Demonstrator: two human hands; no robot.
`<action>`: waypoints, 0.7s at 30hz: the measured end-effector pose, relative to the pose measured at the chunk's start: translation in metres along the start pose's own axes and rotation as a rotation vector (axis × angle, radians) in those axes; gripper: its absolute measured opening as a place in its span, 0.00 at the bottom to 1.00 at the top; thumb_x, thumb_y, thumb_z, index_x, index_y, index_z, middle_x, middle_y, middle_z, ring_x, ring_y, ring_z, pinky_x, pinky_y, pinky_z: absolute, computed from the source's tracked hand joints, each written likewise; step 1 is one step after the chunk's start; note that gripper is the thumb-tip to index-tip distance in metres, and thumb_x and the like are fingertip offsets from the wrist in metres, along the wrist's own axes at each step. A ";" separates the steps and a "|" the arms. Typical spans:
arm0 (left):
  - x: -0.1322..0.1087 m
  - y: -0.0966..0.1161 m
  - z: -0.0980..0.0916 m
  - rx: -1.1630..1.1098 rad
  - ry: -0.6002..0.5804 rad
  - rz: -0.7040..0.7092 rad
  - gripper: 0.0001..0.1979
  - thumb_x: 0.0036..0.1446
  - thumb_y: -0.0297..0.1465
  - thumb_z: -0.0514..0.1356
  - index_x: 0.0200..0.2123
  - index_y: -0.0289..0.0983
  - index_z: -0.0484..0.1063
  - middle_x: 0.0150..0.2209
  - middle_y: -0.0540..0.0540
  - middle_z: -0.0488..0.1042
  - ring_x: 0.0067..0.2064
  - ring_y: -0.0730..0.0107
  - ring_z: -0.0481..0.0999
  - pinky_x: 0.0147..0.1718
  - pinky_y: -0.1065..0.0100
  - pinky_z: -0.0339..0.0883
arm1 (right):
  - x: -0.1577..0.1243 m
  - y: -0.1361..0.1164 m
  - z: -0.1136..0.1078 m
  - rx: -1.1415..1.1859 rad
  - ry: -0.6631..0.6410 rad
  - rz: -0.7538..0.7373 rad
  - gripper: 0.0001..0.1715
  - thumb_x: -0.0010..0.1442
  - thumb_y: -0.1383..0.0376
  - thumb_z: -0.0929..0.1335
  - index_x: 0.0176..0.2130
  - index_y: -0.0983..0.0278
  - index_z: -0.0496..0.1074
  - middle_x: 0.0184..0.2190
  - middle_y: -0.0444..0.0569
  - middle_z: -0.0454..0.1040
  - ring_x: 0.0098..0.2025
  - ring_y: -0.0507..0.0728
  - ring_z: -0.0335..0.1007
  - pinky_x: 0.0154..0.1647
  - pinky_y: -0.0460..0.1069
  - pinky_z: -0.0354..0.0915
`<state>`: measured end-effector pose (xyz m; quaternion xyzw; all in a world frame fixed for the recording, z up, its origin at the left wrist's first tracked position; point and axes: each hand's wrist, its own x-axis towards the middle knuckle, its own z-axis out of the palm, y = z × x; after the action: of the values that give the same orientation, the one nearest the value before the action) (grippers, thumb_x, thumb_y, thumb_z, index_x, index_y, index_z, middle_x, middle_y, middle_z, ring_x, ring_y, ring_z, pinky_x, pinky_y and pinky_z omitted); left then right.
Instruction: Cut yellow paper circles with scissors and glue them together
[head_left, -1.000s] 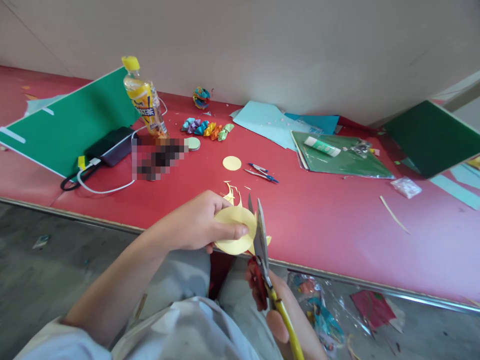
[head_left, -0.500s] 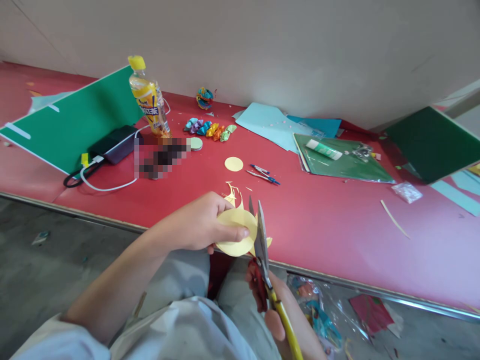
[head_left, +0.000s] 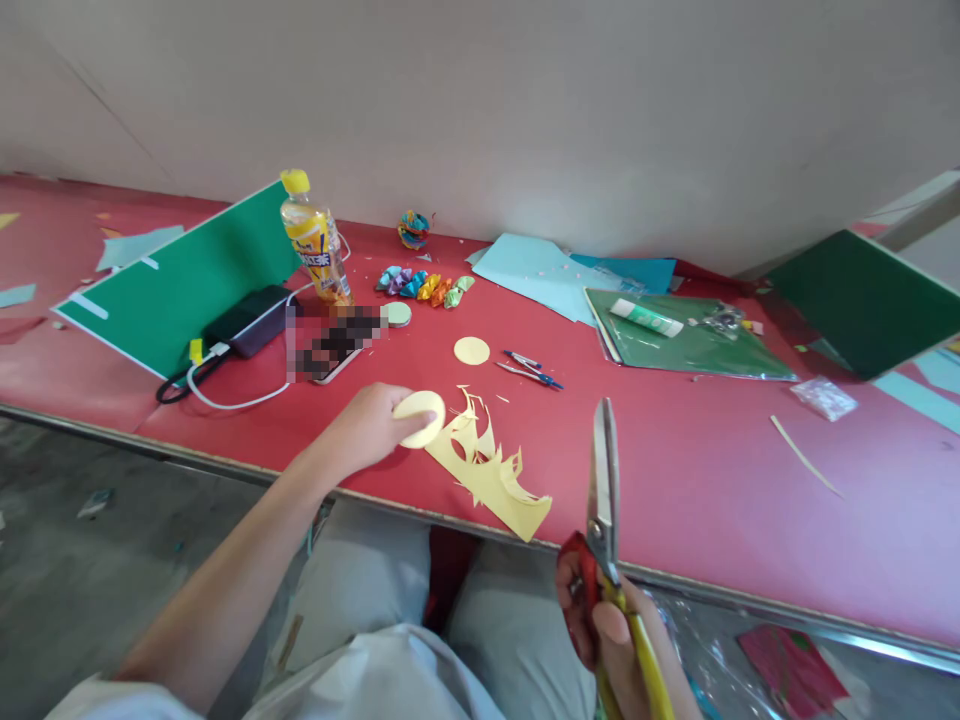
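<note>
Head view: person's two bare hands over a red table point(head_left: 712, 480); only view to hand.
Left hand point(head_left: 369, 428): closed in a pinch, thumb on the upper face of a yellow disc point(head_left: 415, 403), fingers mostly hidden beneath.
Yellow disc: at the near side of the table, left of the scraps; one sheet or a stack, cannot tell.
Right hand point(head_left: 624, 655): wrapped around the handles of the scissors point(head_left: 602, 528), thumb on the yellow one, fingers at the red one.
Scissors: right of the scraps, near edge; blades pointing away and close together, well apart from any paper.
Yellow scraps point(head_left: 495, 488): between the hands, flat on the table, with curved bites and ragged slivers; left end just beside the disc, contact unclear.
Done, as judged: held disc looks fully cut out, its rim smooth where it shows.
Also done: smaller-looking yellow circle point(head_left: 472, 351) lying flat beyond the scraps; light green disc point(head_left: 396, 314) farther left.
Left to do: no cut under way; whether the held disc wants more trimming, cannot tell. Scraps look too bitten into for another disc of that size.
Compass point(head_left: 530, 372): just right of the yellow circle, lying down, untouched.
Glue stick point(head_left: 646, 318): far right, on a green folder point(head_left: 720, 352), untouched.
</note>
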<state>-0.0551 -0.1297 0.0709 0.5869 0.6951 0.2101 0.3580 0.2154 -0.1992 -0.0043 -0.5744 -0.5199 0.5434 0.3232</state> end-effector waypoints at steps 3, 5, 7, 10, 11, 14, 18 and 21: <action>0.014 -0.026 -0.004 0.261 0.071 -0.049 0.19 0.52 0.44 0.53 0.32 0.33 0.72 0.30 0.42 0.74 0.33 0.60 0.73 0.27 0.69 0.61 | -0.001 -0.005 -0.008 0.024 0.069 0.017 0.39 0.41 0.32 0.61 0.31 0.63 0.65 0.15 0.40 0.58 0.13 0.48 0.46 0.13 0.45 0.45; 0.019 -0.037 -0.005 0.424 0.093 -0.068 0.18 0.53 0.43 0.52 0.35 0.34 0.72 0.33 0.40 0.75 0.36 0.56 0.74 0.30 0.66 0.63 | -0.001 -0.006 -0.010 0.006 0.069 -0.011 0.35 0.46 0.34 0.60 0.31 0.63 0.65 0.12 0.39 0.56 0.13 0.49 0.47 0.15 0.45 0.46; 0.019 -0.041 -0.002 0.569 0.203 -0.063 0.19 0.53 0.42 0.53 0.40 0.35 0.71 0.39 0.37 0.74 0.41 0.52 0.73 0.35 0.63 0.64 | -0.001 -0.005 -0.009 -0.016 0.055 -0.036 0.34 0.49 0.35 0.58 0.30 0.63 0.65 0.10 0.38 0.55 0.13 0.49 0.46 0.16 0.46 0.46; 0.011 -0.037 0.014 0.673 0.428 0.086 0.23 0.54 0.42 0.54 0.49 0.33 0.66 0.51 0.34 0.68 0.54 0.49 0.63 0.49 0.57 0.59 | -0.002 0.001 -0.005 -0.044 0.056 -0.056 0.33 0.51 0.37 0.57 0.28 0.63 0.63 0.09 0.38 0.54 0.13 0.49 0.45 0.17 0.46 0.44; 0.007 -0.033 0.022 0.678 0.449 0.175 0.26 0.55 0.43 0.53 0.52 0.33 0.64 0.55 0.34 0.64 0.58 0.51 0.59 0.53 0.56 0.54 | -0.002 0.003 -0.003 -0.037 0.062 -0.056 0.32 0.51 0.37 0.57 0.27 0.63 0.62 0.09 0.37 0.54 0.13 0.48 0.44 0.18 0.46 0.44; -0.002 -0.018 0.057 0.632 0.234 0.427 0.35 0.54 0.52 0.48 0.58 0.34 0.58 0.62 0.37 0.54 0.63 0.52 0.47 0.58 0.53 0.46 | -0.006 0.008 0.002 0.024 0.090 -0.022 0.31 0.52 0.38 0.58 0.28 0.63 0.61 0.08 0.36 0.52 0.13 0.48 0.43 0.18 0.45 0.41; 0.007 0.002 0.101 0.581 0.093 0.340 0.44 0.48 0.60 0.44 0.62 0.40 0.48 0.64 0.37 0.45 0.64 0.45 0.39 0.56 0.39 0.39 | -0.012 0.013 -0.003 0.048 0.184 -0.017 0.29 0.52 0.40 0.60 0.27 0.63 0.62 0.09 0.37 0.53 0.13 0.48 0.45 0.17 0.45 0.42; 0.025 0.015 0.121 0.569 0.073 0.291 0.43 0.48 0.60 0.42 0.62 0.41 0.49 0.65 0.38 0.43 0.64 0.46 0.38 0.57 0.40 0.34 | -0.015 0.012 -0.017 0.027 0.268 -0.045 0.28 0.53 0.41 0.60 0.26 0.63 0.63 0.10 0.37 0.53 0.13 0.49 0.47 0.17 0.45 0.46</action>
<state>0.0440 -0.1180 -0.0037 0.7487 0.6473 0.0770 0.1205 0.2366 -0.2129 -0.0081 -0.6256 -0.4776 0.4615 0.4094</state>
